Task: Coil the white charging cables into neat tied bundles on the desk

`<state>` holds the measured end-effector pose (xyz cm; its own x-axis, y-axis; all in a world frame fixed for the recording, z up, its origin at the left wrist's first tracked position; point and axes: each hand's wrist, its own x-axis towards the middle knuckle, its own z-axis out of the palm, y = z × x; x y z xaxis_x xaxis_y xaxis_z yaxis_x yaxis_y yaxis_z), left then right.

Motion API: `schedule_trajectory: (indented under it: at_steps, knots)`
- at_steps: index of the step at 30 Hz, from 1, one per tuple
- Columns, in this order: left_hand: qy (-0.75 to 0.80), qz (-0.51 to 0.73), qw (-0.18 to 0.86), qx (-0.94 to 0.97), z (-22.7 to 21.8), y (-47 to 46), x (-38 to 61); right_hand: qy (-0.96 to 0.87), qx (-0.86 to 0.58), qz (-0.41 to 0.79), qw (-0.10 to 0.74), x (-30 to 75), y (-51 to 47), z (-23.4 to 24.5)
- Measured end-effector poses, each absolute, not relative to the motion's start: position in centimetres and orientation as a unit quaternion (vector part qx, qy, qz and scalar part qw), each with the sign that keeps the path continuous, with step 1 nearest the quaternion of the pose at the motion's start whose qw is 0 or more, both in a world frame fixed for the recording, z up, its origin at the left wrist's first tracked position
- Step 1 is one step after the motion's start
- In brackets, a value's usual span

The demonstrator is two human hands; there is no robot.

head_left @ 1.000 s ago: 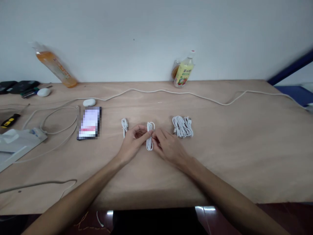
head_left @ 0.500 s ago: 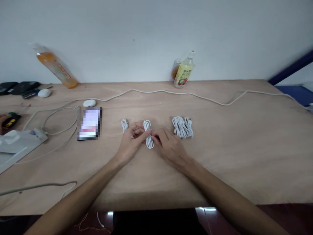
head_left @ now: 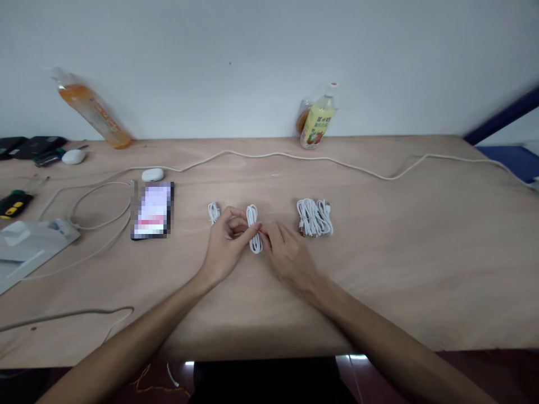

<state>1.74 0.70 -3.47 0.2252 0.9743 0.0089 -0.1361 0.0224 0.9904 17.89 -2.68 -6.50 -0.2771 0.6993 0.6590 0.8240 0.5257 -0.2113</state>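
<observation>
The left hand (head_left: 225, 247) and right hand (head_left: 288, 255) pinch a small coiled white cable (head_left: 252, 214) at its waist, right of the dark flat phone (head_left: 152, 210); seemingly mid-binding, which calls for keeping loops bunched.

A: The table (head_left: 379, 269)?
B: Bare plywood, matt, faint grain.
A: The coiled cable (head_left: 253, 235) right of the phone (head_left: 152, 210)?
B: White plastic jacket, smooth, slight sheen. Same for the cable bundle (head_left: 314, 217) further right of the phone.
A: Phone itself?
B: Glossy glass face. The bottle (head_left: 316, 118) beyond the phone, to its right: clear plastic, shiny printed label. The wall (head_left: 252, 56): flat matt paint.
</observation>
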Motion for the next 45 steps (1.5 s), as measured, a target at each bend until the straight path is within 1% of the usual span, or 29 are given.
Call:
schedule_trajectory:
  at_steps: [4,7,9,13,17,20,27,36,40,45]
  knots:
    - [0.408,0.479,0.572,0.526,-3.5,0.7,1.7,-0.788,-0.486,-0.003,0.379,18.2,-2.8,-6.7]
    - [0.409,0.483,0.579,0.514,-3.6,0.8,1.7,-0.784,-0.487,0.047,0.382,18.5,-2.9,-6.5]
    - [0.412,0.482,0.594,0.495,-3.7,0.9,1.8,-0.783,-0.482,0.051,0.390,18.6,-3.0,-6.4]
    - [0.410,0.479,0.622,0.464,-3.7,1.1,1.8,-0.780,-0.480,0.012,0.401,18.5,-3.0,-6.2]
    - [0.412,0.468,0.627,0.467,-3.6,1.0,1.7,-0.770,-0.488,-0.022,0.411,18.4,-2.7,-6.2]
    - [0.406,0.463,0.627,0.476,-3.5,0.9,1.7,-0.767,-0.491,-0.020,0.412,18.5,-2.5,-6.4]
    - [0.390,0.461,0.636,0.481,-3.4,1.0,1.7,-0.770,-0.488,0.052,0.409,18.7,-2.4,-6.7]
    - [0.392,0.454,0.627,0.497,-3.5,1.1,1.5,-0.741,-0.489,0.180,0.424,19.1,-2.7,-5.3]
    - [0.401,0.459,0.613,0.503,-3.4,1.1,1.4,-0.729,-0.486,0.196,0.441,19.2,-2.5,-5.6]
    - [0.409,0.466,0.602,0.502,-3.2,1.1,1.4,-0.718,-0.502,0.201,0.439,19.0,-2.6,-5.7]
